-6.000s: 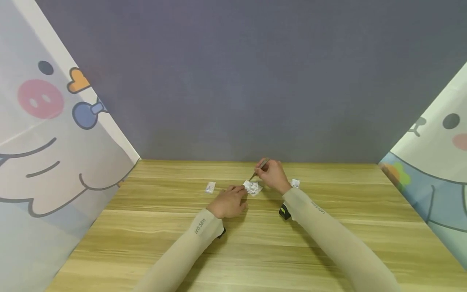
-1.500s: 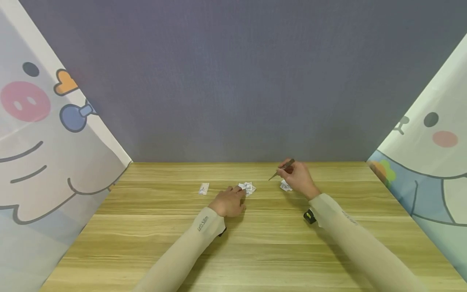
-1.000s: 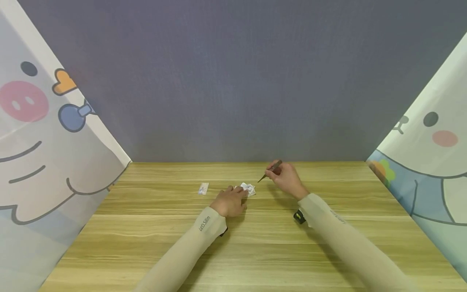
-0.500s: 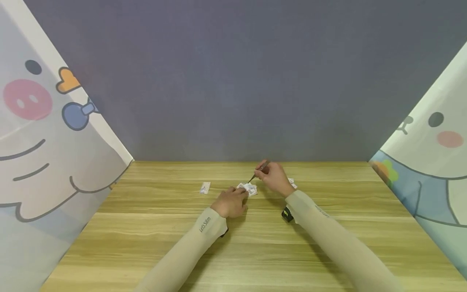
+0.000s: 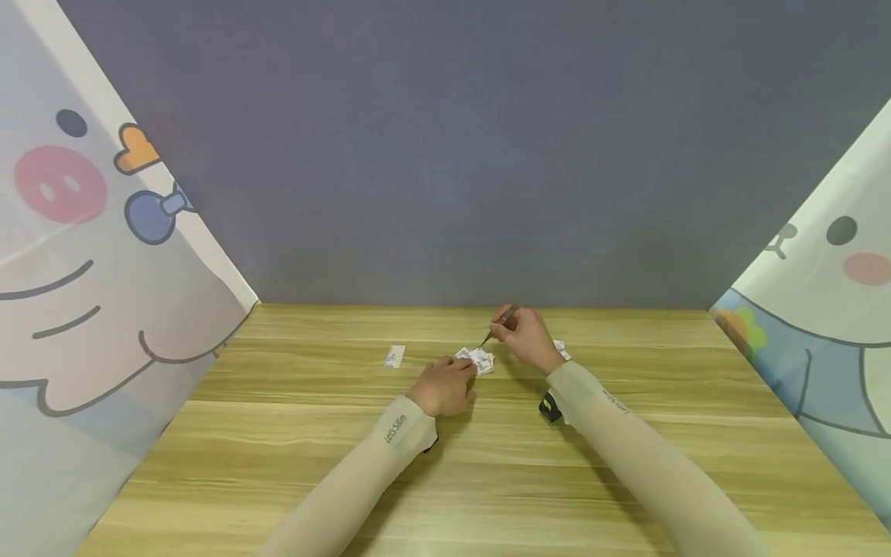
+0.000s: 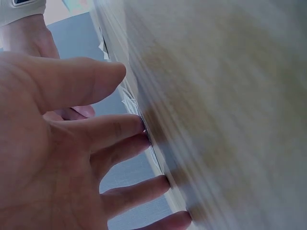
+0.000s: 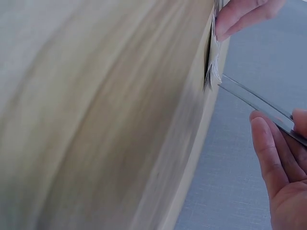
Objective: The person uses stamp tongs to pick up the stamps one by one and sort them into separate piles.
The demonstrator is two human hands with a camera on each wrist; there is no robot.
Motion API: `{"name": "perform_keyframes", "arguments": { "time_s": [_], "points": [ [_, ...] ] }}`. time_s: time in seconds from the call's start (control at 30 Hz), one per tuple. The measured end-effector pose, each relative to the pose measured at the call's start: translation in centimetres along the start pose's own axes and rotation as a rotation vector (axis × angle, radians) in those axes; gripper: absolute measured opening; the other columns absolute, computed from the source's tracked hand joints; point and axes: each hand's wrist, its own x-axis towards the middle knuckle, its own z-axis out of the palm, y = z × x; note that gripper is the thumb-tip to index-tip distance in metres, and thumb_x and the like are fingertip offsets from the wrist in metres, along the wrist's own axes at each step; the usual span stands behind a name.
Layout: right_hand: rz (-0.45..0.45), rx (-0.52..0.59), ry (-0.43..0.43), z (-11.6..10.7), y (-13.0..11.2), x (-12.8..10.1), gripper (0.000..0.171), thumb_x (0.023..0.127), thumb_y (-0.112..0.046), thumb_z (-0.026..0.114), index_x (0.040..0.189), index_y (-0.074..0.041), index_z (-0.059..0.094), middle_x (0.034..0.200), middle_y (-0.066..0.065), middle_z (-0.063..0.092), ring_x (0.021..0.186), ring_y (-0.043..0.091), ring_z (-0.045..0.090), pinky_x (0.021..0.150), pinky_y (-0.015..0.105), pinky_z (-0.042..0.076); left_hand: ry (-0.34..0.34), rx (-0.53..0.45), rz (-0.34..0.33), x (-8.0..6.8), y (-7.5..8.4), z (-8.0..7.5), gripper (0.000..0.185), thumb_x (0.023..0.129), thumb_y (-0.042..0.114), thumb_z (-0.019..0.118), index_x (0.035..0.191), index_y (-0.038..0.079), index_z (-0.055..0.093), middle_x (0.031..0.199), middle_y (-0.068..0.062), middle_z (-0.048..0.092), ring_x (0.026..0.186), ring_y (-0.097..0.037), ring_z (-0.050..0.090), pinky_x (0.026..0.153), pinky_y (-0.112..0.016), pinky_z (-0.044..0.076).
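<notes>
Centrally on the wooden table [image 5: 487, 464], the left hand [image 5: 440, 385] lay palm-down, fingers straight, fingertips [image 6: 139, 125] pressing the near edge of a small pile of white packets [image 5: 478, 359]. R. hand [image 5: 527, 338] pinched metal tweezers [image 5: 496, 326] betw. thumb and fingers; tweezer tip sat at the pile's far side, touching or just above it per the right wrist view [image 7: 259, 100]. One single packet [image 5: 394, 356] lay apart, left of the pile. Another packet [image 5: 561, 348] lay just behind the r. wrist, partly hidden. Grey backdrop [image 5: 445, 155] stood behind the table.
</notes>
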Motion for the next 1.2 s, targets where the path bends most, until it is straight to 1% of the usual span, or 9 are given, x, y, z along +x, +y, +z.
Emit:
{"name": "perform_keyframes", "arguments": {
  "time_s": [0.23, 0.37, 0.47, 0.6, 0.7, 0.87, 0.93, 1.07, 1.2],
  "points": [
    [-0.022, 0.027, -0.009, 0.0, -0.2, 0.0, 0.004, 0.089, -0.010, 0.067, 0.091, -0.007, 0.065, 0.079, 0.006, 0.067, 0.071, 0.020, 0.066, 0.060, 0.032, 0.054, 0.003, 0.008, -0.001, 0.2, 0.1, 0.0, 0.054, 0.098, 0.037, 0.051, 0.146, 0.017, 0.039, 0.150, 0.002, 0.032, 0.137, -0.026, 0.027, 0.106, -0.052, 0.030],
    [-0.029, 0.042, -0.015, 0.2, -0.4, -0.1, 0.008, 0.090, -0.011, 0.067, 0.091, -0.003, 0.064, 0.080, 0.006, 0.067, 0.074, 0.024, 0.067, 0.060, 0.030, 0.055, 0.003, 0.008, -0.003, 0.2, 0.1, -0.1, 0.054, 0.098, 0.037, 0.051, 0.146, 0.017, 0.039, 0.150, 0.002, 0.032, 0.137, -0.026, 0.028, 0.105, -0.052, 0.031],
    [-0.027, 0.063, -0.024, 0.3, -0.6, -0.2, 0.010, 0.090, -0.011, 0.066, 0.090, -0.001, 0.063, 0.081, 0.009, 0.066, 0.076, 0.028, 0.067, 0.059, 0.031, 0.055, 0.004, 0.008, -0.003, 0.1, 0.2, -0.1, 0.053, 0.098, 0.037, 0.051, 0.146, 0.017, 0.040, 0.150, 0.001, 0.032, 0.137, -0.026, 0.028, 0.105, -0.052, 0.031],
    [-0.017, 0.089, -0.034, 0.4, -0.7, -0.3, 0.007, 0.090, -0.009, 0.065, 0.089, -0.003, 0.062, 0.082, 0.013, 0.066, 0.077, 0.032, 0.066, 0.059, 0.031, 0.055, 0.004, 0.003, 0.002, 0.1, 0.2, -0.2, 0.053, 0.097, 0.037, 0.051, 0.145, 0.016, 0.040, 0.150, 0.001, 0.033, 0.137, -0.027, 0.028, 0.105, -0.053, 0.031],
    [-0.023, 0.074, -0.028, 0.4, -0.8, -0.3, 0.006, 0.090, -0.008, 0.065, 0.089, -0.004, 0.062, 0.081, 0.010, 0.065, 0.075, 0.029, 0.067, 0.058, 0.029, 0.055, 0.003, 0.003, 0.003, 0.1, 0.2, -0.2, 0.054, 0.097, 0.037, 0.051, 0.146, 0.016, 0.040, 0.150, 0.001, 0.032, 0.137, -0.028, 0.028, 0.105, -0.053, 0.030],
    [-0.062, 0.033, 0.000, 0.2, -0.9, -0.4, 0.004, 0.089, -0.007, 0.066, 0.088, -0.003, 0.063, 0.078, 0.005, 0.065, 0.069, 0.018, 0.065, 0.057, 0.029, 0.054, -0.003, 0.002, -0.003, 0.1, 0.2, -0.1, 0.055, 0.097, 0.038, 0.051, 0.146, 0.017, 0.039, 0.151, 0.002, 0.031, 0.137, -0.029, 0.027, 0.106, -0.054, 0.029],
    [-0.069, 0.019, 0.009, 0.1, -1.0, -0.5, 0.005, 0.089, -0.008, 0.066, 0.089, -0.003, 0.064, 0.078, 0.005, 0.065, 0.069, 0.016, 0.065, 0.058, 0.029, 0.054, -0.003, 0.002, -0.005, 0.1, 0.2, -0.1, 0.055, 0.097, 0.038, 0.051, 0.146, 0.017, 0.039, 0.151, 0.002, 0.031, 0.137, -0.029, 0.027, 0.106, -0.053, 0.029],
    [-0.069, 0.003, 0.025, -0.3, -1.0, -0.5, 0.009, 0.091, -0.012, 0.066, 0.090, -0.003, 0.065, 0.080, 0.005, 0.066, 0.070, 0.015, 0.065, 0.058, 0.029, 0.054, -0.006, 0.002, -0.012, 0.2, 0.2, 0.0, 0.054, 0.097, 0.038, 0.051, 0.146, 0.017, 0.039, 0.151, 0.002, 0.031, 0.137, -0.029, 0.026, 0.106, -0.053, 0.029],
    [-0.100, 0.024, 0.058, -1.0, -1.1, -0.5, 0.007, 0.089, -0.009, 0.067, 0.088, -0.002, 0.065, 0.078, 0.007, 0.068, 0.067, 0.015, 0.065, 0.057, 0.028, 0.055, -0.010, 0.003, -0.014, 0.2, 0.2, 0.0, 0.054, 0.098, 0.038, 0.051, 0.146, 0.017, 0.039, 0.151, 0.002, 0.031, 0.137, -0.029, 0.027, 0.106, -0.052, 0.029]
  ]
}}
